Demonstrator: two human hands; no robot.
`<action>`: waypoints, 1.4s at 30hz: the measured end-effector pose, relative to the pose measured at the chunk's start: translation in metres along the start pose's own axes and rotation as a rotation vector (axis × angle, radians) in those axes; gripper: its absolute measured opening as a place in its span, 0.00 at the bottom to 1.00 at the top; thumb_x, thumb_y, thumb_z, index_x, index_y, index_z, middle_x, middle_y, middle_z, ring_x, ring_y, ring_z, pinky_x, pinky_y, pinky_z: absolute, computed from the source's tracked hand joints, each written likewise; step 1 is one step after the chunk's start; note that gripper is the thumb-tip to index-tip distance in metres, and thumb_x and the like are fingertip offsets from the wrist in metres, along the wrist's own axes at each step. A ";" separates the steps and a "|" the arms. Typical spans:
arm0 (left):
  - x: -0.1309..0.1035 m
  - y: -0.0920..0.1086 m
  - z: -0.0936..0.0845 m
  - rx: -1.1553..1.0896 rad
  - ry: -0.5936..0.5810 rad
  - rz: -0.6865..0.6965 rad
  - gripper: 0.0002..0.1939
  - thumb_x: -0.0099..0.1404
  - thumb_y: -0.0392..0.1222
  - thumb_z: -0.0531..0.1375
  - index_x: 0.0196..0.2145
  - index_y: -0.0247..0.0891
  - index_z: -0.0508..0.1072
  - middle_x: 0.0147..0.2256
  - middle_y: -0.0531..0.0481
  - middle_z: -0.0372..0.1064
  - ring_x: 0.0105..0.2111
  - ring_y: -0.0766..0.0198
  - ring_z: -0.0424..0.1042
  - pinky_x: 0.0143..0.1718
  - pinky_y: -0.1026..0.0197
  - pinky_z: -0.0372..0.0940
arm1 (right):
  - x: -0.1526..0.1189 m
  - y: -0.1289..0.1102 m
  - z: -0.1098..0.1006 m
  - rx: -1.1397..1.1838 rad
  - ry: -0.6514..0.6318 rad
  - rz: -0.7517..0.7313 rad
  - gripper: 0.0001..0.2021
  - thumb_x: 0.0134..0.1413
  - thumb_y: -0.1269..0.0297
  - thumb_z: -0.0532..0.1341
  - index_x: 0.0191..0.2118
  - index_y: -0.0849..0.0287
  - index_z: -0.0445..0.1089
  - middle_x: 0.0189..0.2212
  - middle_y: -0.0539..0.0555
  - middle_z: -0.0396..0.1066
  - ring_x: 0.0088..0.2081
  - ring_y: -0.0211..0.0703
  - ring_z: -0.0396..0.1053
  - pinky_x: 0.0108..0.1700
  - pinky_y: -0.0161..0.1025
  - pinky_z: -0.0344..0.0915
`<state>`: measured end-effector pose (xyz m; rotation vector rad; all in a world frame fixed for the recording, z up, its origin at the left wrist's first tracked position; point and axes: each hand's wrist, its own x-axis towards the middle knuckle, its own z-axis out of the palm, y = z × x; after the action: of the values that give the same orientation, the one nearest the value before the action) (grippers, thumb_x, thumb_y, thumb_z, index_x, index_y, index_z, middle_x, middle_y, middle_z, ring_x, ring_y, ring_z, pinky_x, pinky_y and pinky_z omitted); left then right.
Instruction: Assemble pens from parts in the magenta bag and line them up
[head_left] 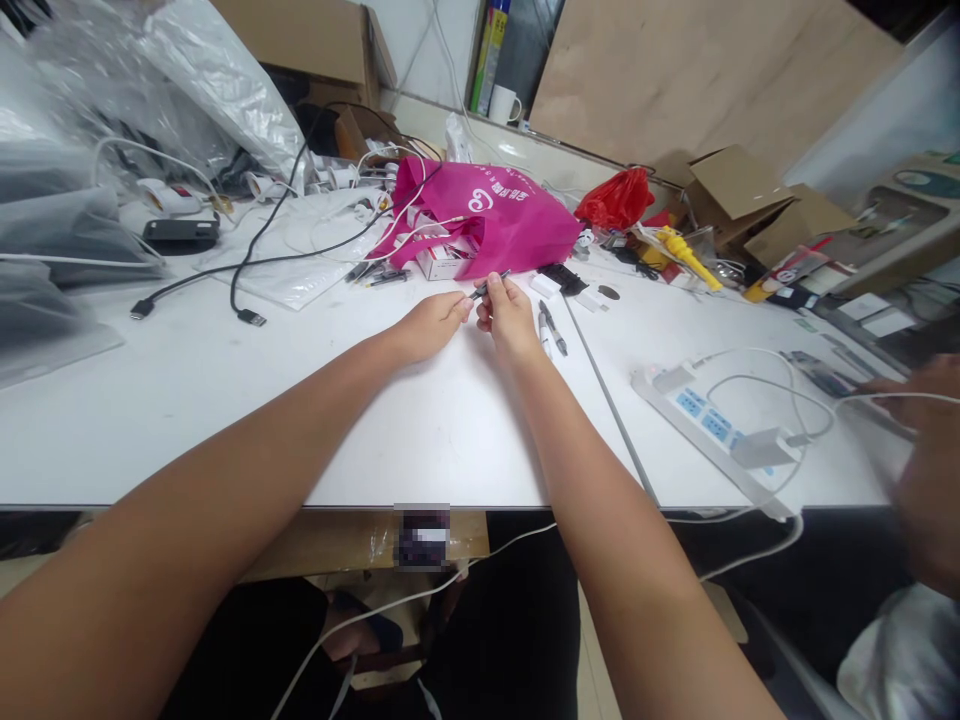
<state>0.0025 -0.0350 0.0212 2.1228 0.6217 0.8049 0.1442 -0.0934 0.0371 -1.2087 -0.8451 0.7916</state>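
Observation:
Both hands meet over the white table [450,430], in front of a pink bag [517,220]. Between their fingertips is a thin dark pen-like object [480,291]. My left hand [433,325] pinches its near end, and my right hand [504,308] has its fingers closed round the other end. Just right of my right hand, a dark pen [553,328] lies on the table beside a white one [544,336]. A white box [439,264] pokes out of the bag's opening, with several pens lying to its left.
Black cables [251,318] and plastic bags [60,270] lie at the left. A power strip [712,430] with white cables sits at the right, near another person's blurred hand [930,400]. Cardboard boxes [739,190] and a red bag [616,200] stand behind.

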 end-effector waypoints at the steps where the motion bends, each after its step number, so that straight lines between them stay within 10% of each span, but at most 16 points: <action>1: 0.000 0.000 0.000 -0.026 -0.015 -0.006 0.20 0.86 0.41 0.53 0.32 0.44 0.63 0.28 0.53 0.61 0.30 0.57 0.61 0.39 0.54 0.56 | 0.000 -0.001 0.000 0.000 -0.004 0.011 0.25 0.75 0.36 0.67 0.38 0.54 0.69 0.24 0.41 0.55 0.24 0.32 0.56 0.25 0.32 0.53; 11: -0.005 0.011 0.004 0.238 0.092 -0.034 0.18 0.85 0.40 0.57 0.34 0.46 0.60 0.28 0.50 0.64 0.30 0.53 0.65 0.36 0.53 0.50 | -0.006 -0.005 0.000 -0.108 0.076 -0.011 0.29 0.68 0.32 0.71 0.34 0.53 0.65 0.24 0.43 0.59 0.25 0.33 0.58 0.26 0.34 0.53; 18: -0.003 0.007 0.009 -0.031 0.150 -0.004 0.03 0.85 0.37 0.58 0.49 0.42 0.71 0.31 0.54 0.73 0.29 0.60 0.68 0.35 0.57 0.57 | -0.003 -0.005 -0.002 -0.005 0.092 0.114 0.25 0.74 0.39 0.70 0.35 0.55 0.67 0.27 0.43 0.64 0.24 0.30 0.59 0.25 0.32 0.53; 21: -0.001 0.011 0.014 -0.357 0.101 -0.047 0.05 0.84 0.41 0.64 0.53 0.41 0.76 0.28 0.57 0.69 0.22 0.65 0.60 0.28 0.59 0.56 | 0.002 -0.001 -0.008 0.087 0.152 0.205 0.25 0.81 0.44 0.64 0.33 0.55 0.64 0.24 0.42 0.61 0.22 0.30 0.56 0.23 0.31 0.50; 26: -0.002 0.021 0.015 -0.705 -0.050 -0.100 0.27 0.69 0.65 0.79 0.43 0.37 0.85 0.37 0.43 0.82 0.25 0.67 0.68 0.24 0.61 0.59 | 0.004 0.006 -0.013 0.200 -0.125 0.361 0.31 0.84 0.36 0.54 0.29 0.51 0.59 0.15 0.40 0.51 0.18 0.37 0.54 0.24 0.34 0.60; 31: -0.002 0.020 0.016 -0.724 -0.040 -0.090 0.28 0.65 0.64 0.83 0.42 0.35 0.87 0.38 0.40 0.85 0.27 0.66 0.71 0.26 0.62 0.63 | -0.001 0.002 -0.011 0.170 -0.277 0.379 0.34 0.81 0.30 0.53 0.27 0.50 0.62 0.12 0.44 0.56 0.19 0.42 0.62 0.27 0.40 0.71; 42: -0.002 0.017 0.020 -0.717 -0.028 -0.061 0.28 0.60 0.61 0.86 0.41 0.35 0.86 0.31 0.44 0.82 0.25 0.67 0.69 0.25 0.63 0.62 | 0.001 0.005 -0.012 0.122 -0.200 0.367 0.33 0.74 0.24 0.59 0.31 0.50 0.62 0.15 0.44 0.62 0.19 0.42 0.64 0.27 0.41 0.72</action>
<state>0.0182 -0.0563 0.0240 1.4498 0.3097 0.8094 0.1549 -0.0968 0.0308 -1.2049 -0.7317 1.2613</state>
